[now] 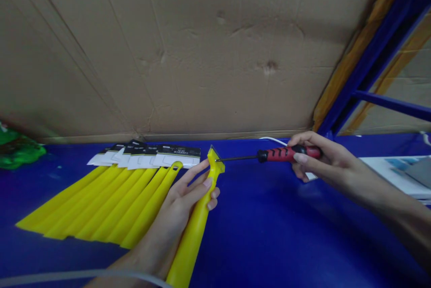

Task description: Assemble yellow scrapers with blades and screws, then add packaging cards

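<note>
My left hand point(188, 193) is wrapped round the yellow handle of a scraper point(198, 220), whose narrow head with a dark blade edge points up and away from me. From the right, my right hand point(319, 157) grips a red and black screwdriver point(281, 154) by its handle. Its thin shaft lies level, and the tip meets the scraper's head where a screw would sit; the screw itself is too small to make out. Left of my left hand lies a row of several yellow handles point(101, 202), side by side on the blue table.
Several black and white printed cards point(177, 155) overlap beyond the yellow handles. A green plastic bag point(20, 148) sits at the far left. White flat items point(397, 173) lie at the right, near a blue metal frame point(363, 63). Cardboard point(218, 54) stands behind the blue table point(256, 234).
</note>
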### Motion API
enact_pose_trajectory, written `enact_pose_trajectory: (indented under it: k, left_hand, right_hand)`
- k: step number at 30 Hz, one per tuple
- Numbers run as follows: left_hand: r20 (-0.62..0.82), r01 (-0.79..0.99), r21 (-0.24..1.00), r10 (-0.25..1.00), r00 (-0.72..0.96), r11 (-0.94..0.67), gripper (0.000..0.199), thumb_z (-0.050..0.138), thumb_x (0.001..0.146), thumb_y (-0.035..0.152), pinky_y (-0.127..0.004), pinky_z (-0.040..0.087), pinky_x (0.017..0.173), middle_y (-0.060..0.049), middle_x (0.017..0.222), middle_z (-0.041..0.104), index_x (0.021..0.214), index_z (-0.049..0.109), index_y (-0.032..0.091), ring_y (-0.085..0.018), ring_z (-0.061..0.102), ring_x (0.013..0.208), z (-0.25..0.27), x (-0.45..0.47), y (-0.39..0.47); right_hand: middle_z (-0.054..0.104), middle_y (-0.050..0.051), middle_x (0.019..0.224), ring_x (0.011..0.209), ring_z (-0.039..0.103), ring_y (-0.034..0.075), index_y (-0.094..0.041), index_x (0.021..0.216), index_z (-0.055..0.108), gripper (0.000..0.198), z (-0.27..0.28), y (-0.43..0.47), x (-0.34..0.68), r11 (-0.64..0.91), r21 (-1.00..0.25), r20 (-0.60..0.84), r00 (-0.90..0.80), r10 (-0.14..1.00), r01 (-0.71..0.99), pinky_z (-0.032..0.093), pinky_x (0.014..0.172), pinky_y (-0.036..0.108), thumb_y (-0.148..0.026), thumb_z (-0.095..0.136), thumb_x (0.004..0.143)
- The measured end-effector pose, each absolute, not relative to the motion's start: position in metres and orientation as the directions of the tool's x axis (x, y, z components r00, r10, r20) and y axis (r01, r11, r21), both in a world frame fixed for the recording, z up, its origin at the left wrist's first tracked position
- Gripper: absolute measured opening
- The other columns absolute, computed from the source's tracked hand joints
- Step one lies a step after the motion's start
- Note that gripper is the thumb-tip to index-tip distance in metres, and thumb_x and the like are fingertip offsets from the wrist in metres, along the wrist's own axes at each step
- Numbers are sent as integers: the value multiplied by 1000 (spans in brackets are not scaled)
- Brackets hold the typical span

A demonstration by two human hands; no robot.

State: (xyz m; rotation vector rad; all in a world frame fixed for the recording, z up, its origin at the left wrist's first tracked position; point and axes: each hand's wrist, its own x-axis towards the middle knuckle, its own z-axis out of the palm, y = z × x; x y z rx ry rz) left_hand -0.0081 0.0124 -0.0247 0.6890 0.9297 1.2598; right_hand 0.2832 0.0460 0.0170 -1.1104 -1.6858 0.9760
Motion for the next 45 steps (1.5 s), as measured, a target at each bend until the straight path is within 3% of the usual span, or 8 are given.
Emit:
enact_pose_trajectory:
  k: [4, 10, 17, 22, 28, 35, 42, 45]
  left_hand:
    - [-180, -498, 851, 983, 22, 167, 74, 86, 75, 15, -25, 41, 57, -5, 85, 71, 142, 56, 16, -12, 58, 60, -23, -8, 12]
    - [-141, -501, 855, 990, 25, 134, 72, 86, 75, 14, -25, 41, 56, -5, 88, 71, 142, 58, 19, -12, 59, 63, -21, -11, 17]
    - [-162, -490, 857, 986, 29, 155, 56, 84, 78, 15, -24, 40, 55, -5, 81, 71, 130, 64, 14, -11, 57, 58, -24, -4, 11]
    - [-164, -491, 858, 986, 20, 153, 67, 83, 77, 13, -24, 41, 56, -1, 77, 68, 138, 56, 15, -11, 58, 57, -22, -8, 14]
    - [-168, -467, 869, 985, 38, 167, 62, 85, 77, 17, -25, 40, 57, -3, 80, 69, 134, 61, 14, -11, 56, 57, -23, -7, 12]
    - [-178, -488, 857, 984, 28, 169, 77, 87, 74, 16, -25, 42, 57, -2, 77, 67, 145, 56, 16, -13, 59, 62, -26, -10, 16]
    - [-176, -468, 868, 984, 27, 168, 63, 86, 75, 15, -26, 42, 57, -4, 81, 68, 134, 64, 15, -12, 58, 60, -26, -10, 15]
    - [-150, -473, 870, 989, 14, 139, 66, 86, 74, 15, -25, 42, 56, -3, 81, 69, 136, 62, 16, -11, 57, 58, -26, -10, 16]
  right_hand:
    - [64, -2, 59, 39, 56, 13, -22, 92, 59, 51, 10, 49, 280, 184, -938, 114, -240, 964, 294, 41, 40, 25, -72, 58, 93]
    - [69, 3, 95, 76, 67, 17, -25, 114, 63, 38, 8, 44, 281, 157, -986, 138, -262, 955, 51, 53, 60, 26, -44, 80, 86]
    - [57, -5, 54, 38, 49, 11, -23, 94, 59, 45, 3, 52, 282, 214, -955, 181, -169, 969, 207, 37, 38, 22, -67, 57, 97]
    - [71, 5, 103, 77, 70, 19, -25, 108, 66, 37, 4, 51, 285, 169, -985, 158, -268, 950, 18, 57, 60, 28, -49, 80, 85]
    - [60, -4, 57, 42, 52, 11, -23, 101, 59, 41, 7, 50, 283, 242, -952, 202, -210, 957, 189, 38, 40, 22, -63, 63, 95]
    - [73, 3, 91, 77, 70, 18, -25, 113, 63, 37, 3, 50, 288, 234, -963, 189, -283, 940, 134, 54, 63, 27, -46, 80, 87]
    - [60, -4, 58, 38, 50, 11, -21, 100, 60, 46, 3, 49, 280, 218, -940, 161, -221, 962, 262, 36, 38, 23, -67, 57, 97]
    - [65, -1, 69, 51, 60, 13, -22, 102, 62, 42, 1, 51, 280, 165, -968, 115, -251, 961, 188, 44, 45, 24, -63, 58, 98]
